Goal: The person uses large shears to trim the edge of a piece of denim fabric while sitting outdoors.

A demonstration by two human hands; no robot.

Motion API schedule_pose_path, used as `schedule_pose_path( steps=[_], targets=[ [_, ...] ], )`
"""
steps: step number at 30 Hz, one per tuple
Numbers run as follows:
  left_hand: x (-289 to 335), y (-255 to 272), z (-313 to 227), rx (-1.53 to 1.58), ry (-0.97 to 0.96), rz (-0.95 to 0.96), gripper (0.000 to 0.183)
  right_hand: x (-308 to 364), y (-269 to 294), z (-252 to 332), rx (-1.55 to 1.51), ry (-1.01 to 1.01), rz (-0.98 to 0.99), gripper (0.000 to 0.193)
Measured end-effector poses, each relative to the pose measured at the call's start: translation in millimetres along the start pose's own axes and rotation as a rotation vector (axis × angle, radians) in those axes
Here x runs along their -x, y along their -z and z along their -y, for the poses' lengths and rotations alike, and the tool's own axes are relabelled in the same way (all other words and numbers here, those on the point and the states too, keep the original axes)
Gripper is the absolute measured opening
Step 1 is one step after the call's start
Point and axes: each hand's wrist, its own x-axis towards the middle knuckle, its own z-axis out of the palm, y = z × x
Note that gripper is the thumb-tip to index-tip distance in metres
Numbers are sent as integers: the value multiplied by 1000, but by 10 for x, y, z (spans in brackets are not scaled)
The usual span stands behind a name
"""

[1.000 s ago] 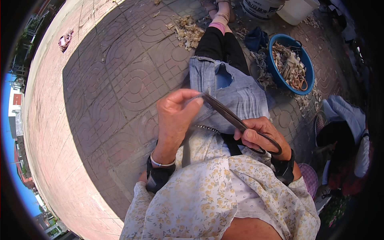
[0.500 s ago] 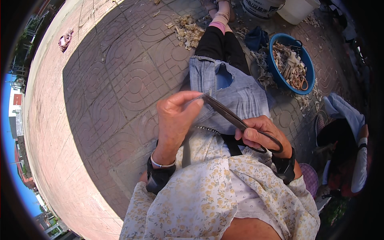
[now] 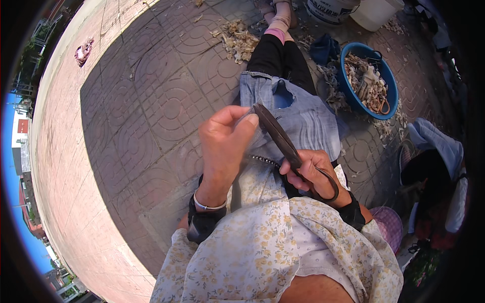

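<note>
My right hand (image 3: 317,174) grips dark metal scissors (image 3: 277,134) by the looped handles. Their long blades lie together and point up and to the left. At the tips, the thumb and forefinger of my left hand (image 3: 221,144) are pinched together; whatever is between them is too small to make out. Beneath both hands, a faded blue denim cloth (image 3: 313,123) with a ragged hole is spread over my lap and black trousers (image 3: 265,53).
A blue tub (image 3: 345,91) of pale scraps stands at the right, with dark blue cloth (image 3: 324,49) beside it. More scraps (image 3: 238,41) litter the paving. White buckets (image 3: 376,14) stand at the top. Another person (image 3: 429,177) sits at the far right.
The scissors have tilted more upright, their tips rising slightly. My right hand has shifted a little left, and my left hand has moved up slightly with the tips.
</note>
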Motion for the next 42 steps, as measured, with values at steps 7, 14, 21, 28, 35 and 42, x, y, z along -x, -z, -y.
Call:
schedule_pose_path(
  steps=[7,14,21,28,35,42],
  targets=[
    [239,-56,197,-325,32,304,13,-431,237,303,-740,343,-359,56],
    [14,95,72,-124,63,108,17,-79,270,469,-49,218,-308,58],
    [14,55,83,1,110,65,16,172,126,303,125,-100,-86,67],
    [43,58,76,0,90,73,16,202,88,305,108,-164,25,47],
    [61,54,75,-3,72,60,15,232,74,288,111,-195,-1,46],
    [62,67,88,-66,56,59,17,221,62,293,104,-206,-8,46]
  ],
)
